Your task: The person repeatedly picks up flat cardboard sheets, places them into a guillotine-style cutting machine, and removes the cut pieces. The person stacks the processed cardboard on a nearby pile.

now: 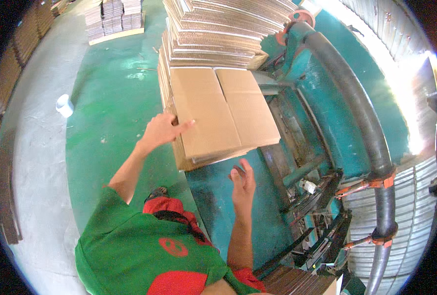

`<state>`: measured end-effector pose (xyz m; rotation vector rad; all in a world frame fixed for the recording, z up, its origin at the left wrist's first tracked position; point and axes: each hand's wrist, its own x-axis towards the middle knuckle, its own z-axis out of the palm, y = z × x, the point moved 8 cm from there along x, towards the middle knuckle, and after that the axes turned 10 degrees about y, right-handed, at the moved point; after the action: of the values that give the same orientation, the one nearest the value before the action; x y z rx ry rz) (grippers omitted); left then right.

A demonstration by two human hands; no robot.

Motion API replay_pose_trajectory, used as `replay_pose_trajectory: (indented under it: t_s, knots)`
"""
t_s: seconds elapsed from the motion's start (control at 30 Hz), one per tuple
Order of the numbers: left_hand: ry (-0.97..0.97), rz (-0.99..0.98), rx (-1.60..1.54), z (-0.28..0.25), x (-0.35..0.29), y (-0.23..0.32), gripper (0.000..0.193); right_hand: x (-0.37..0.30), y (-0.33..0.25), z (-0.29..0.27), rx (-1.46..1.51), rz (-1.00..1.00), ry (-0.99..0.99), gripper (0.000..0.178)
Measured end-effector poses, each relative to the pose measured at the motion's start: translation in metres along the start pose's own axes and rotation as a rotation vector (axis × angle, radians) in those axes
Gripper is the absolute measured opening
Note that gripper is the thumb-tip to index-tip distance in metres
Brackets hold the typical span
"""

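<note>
A stack of flat, brown cardboard box blanks (203, 108) lies in front of me, its top sheet split by a slot down the middle. At the stack's left edge is my left hand (163, 130), its thumb lying over the top sheet and its fingers along the side; how far they reach under is hidden. My right hand (243, 182) hovers just off the near edge of the stack, above the teal machine table (213, 196). Its fingers are apart and bent, with nothing between them.
Behind the stack rises a taller pile of folded cardboard (218, 34). A thick dark pipe (356, 88) with orange clamps curves along the right over machine parts. A white bucket (64, 105) stands on the floor at left. More cardboard (114, 19) sits on a pallet far off.
</note>
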<state>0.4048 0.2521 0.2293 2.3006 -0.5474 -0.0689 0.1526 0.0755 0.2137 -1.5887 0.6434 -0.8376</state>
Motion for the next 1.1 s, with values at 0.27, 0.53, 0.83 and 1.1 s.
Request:
replay_pose_trajectory:
  t_s: [0.27, 0.53, 0.83, 1.1]
  knots:
    - [-0.553, 0.117, -0.52, 0.027, 0.006, -0.023, 0.065, 0.034, -0.006, 0.054, -0.067, -0.066, 0.348, 0.07]
    - [-1.228, -0.062, -0.644, 0.082, -0.064, -0.073, 0.046, 0.047, -0.023, 0.082, -0.278, -0.008, 0.368, 0.079]
    - [-1.538, 0.213, -0.351, 0.11, -0.159, -0.039, 0.036, -0.011, -0.039, 0.057, -0.521, 0.113, 0.222, 0.082]
    - [-1.718, 0.626, -0.273, 0.115, -0.301, 0.086, 0.024, -0.359, 0.085, -0.068, -0.43, 0.483, 0.745, 0.064]
